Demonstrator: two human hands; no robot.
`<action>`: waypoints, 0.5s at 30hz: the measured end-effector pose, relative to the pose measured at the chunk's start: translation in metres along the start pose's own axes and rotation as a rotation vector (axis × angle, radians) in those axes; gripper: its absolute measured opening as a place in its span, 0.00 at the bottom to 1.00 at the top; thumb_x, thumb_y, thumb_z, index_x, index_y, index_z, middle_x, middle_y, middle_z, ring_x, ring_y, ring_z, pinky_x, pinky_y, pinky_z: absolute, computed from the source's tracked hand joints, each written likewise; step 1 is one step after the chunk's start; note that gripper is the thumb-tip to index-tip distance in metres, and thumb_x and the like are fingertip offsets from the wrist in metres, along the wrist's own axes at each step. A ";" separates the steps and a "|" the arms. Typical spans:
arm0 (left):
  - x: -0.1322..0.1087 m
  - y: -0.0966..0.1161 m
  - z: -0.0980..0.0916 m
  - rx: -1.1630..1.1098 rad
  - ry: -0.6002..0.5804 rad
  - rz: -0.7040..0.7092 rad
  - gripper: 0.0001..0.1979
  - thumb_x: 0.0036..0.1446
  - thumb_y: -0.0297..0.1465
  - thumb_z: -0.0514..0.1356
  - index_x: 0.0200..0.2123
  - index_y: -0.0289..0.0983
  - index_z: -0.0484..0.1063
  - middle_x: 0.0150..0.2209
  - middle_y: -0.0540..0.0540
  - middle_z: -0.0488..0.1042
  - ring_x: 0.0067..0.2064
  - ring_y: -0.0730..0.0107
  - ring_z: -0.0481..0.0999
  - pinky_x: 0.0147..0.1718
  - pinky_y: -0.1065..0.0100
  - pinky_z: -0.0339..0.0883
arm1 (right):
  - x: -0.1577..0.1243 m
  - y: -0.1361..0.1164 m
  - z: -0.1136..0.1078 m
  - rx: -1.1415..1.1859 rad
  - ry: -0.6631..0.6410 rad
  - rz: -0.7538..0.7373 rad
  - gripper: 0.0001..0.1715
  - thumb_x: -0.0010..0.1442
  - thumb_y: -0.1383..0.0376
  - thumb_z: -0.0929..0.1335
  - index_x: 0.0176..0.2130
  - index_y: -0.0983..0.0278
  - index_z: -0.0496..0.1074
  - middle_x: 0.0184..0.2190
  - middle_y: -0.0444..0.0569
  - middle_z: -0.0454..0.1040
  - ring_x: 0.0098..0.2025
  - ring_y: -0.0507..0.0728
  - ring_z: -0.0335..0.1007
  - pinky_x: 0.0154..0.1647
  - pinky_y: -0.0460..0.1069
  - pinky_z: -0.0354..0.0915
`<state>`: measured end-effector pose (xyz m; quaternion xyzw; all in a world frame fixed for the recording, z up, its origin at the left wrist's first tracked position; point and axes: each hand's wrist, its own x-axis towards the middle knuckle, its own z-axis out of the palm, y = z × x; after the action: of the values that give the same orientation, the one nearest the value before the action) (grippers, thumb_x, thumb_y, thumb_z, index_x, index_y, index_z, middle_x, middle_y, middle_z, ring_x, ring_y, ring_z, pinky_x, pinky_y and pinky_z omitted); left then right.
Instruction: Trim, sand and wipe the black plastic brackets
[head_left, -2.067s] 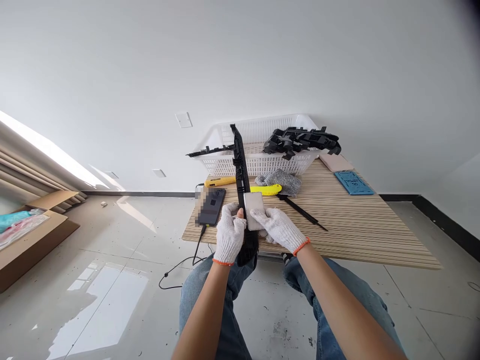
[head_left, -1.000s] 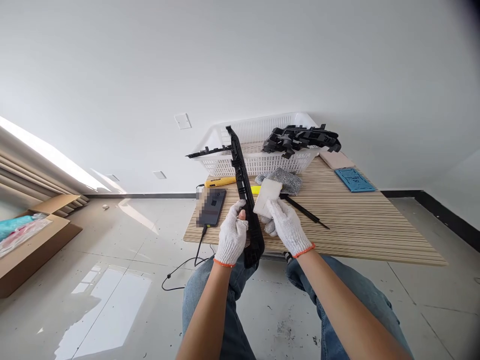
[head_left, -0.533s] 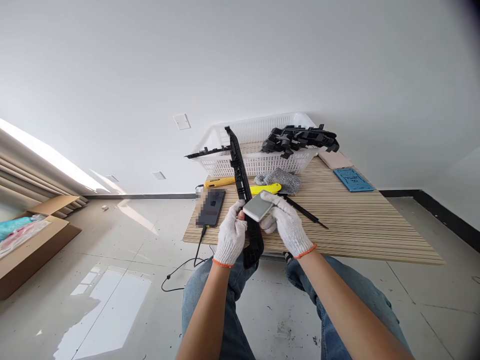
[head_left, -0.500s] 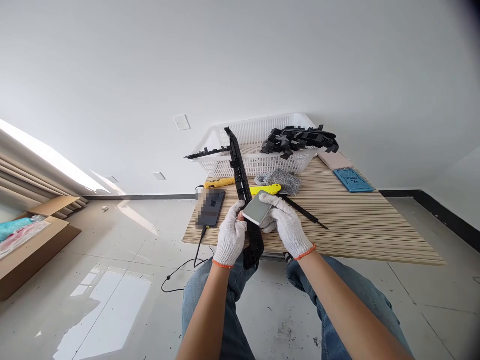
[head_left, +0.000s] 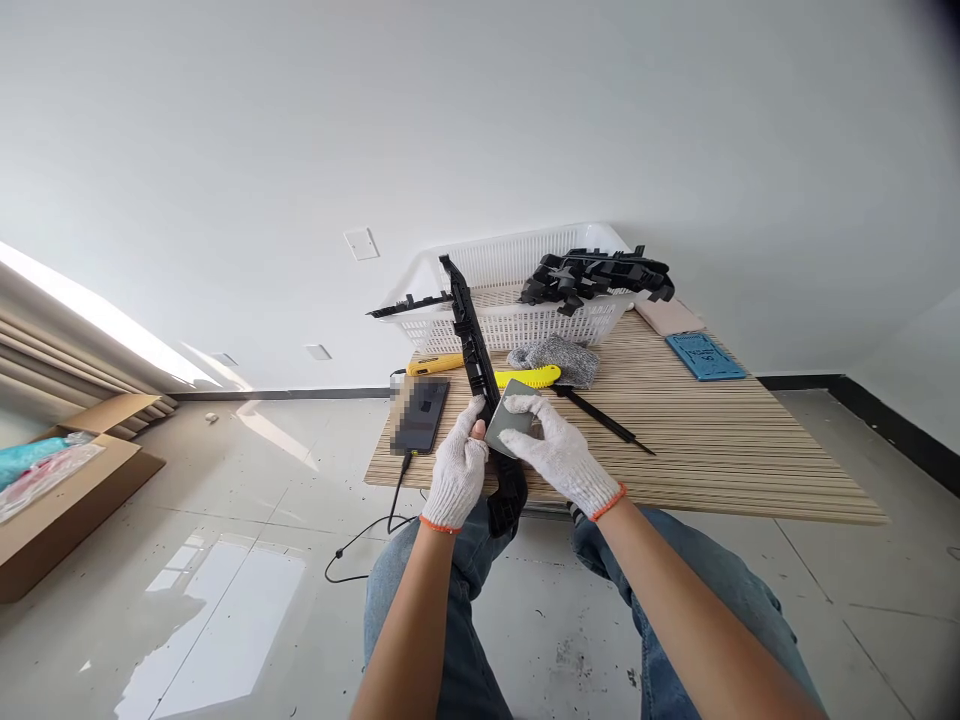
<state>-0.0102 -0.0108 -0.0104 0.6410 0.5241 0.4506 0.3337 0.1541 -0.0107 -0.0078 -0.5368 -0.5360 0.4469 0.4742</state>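
Note:
My left hand point(head_left: 459, 462), in a white knit glove, grips a long black plastic trim piece point(head_left: 471, 345) near its middle. The piece stands at a slant, its lower end point(head_left: 507, 505) over the table's front edge. A bare fingertip shows through the glove. In my gloved right hand point(head_left: 562, 455) is a flat grey sponge pad point(head_left: 511, 412), held between thumb and fingers against or just over the trim piece; whether it touches cannot be seen. Behind the pad lie a yellow curved handle point(head_left: 529, 377) and a thin black tool point(head_left: 604, 418).
A white plastic basket point(head_left: 510, 328) at the back holds black plastic parts point(head_left: 585, 278). On the wood-grain table point(head_left: 720, 440) are a grey cloth point(head_left: 562, 358), a yellow tool point(head_left: 435, 366), a dark device point(head_left: 424, 418) with a cable and a blue card point(head_left: 705, 357).
The pad has turned steeper and shifted slightly left. My right fingers have moved onto its face, with the thumb now lower on it. The trim piece's top has tilted a little left.

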 end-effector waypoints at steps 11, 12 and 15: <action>0.001 -0.003 0.000 0.008 -0.004 0.038 0.27 0.67 0.36 0.53 0.67 0.36 0.67 0.64 0.41 0.72 0.67 0.60 0.68 0.68 0.58 0.58 | 0.005 0.006 0.000 0.011 0.141 0.064 0.48 0.55 0.58 0.69 0.72 0.52 0.55 0.55 0.51 0.76 0.42 0.60 0.77 0.37 0.52 0.74; 0.000 -0.003 0.000 0.019 0.006 0.043 0.27 0.66 0.35 0.53 0.66 0.36 0.68 0.62 0.40 0.74 0.67 0.60 0.69 0.68 0.58 0.58 | 0.005 0.006 -0.001 0.011 0.133 0.055 0.49 0.55 0.59 0.68 0.73 0.53 0.54 0.56 0.51 0.76 0.46 0.61 0.77 0.42 0.53 0.74; 0.000 -0.004 0.001 0.036 0.038 0.037 0.30 0.65 0.34 0.53 0.69 0.35 0.64 0.56 0.39 0.77 0.63 0.60 0.72 0.64 0.59 0.63 | 0.004 0.001 -0.001 -0.034 0.048 0.042 0.49 0.54 0.61 0.68 0.72 0.58 0.57 0.56 0.51 0.77 0.53 0.63 0.74 0.55 0.56 0.69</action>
<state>-0.0109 -0.0101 -0.0145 0.6477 0.5265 0.4592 0.3039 0.1554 -0.0065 -0.0087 -0.5665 -0.5207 0.4343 0.4683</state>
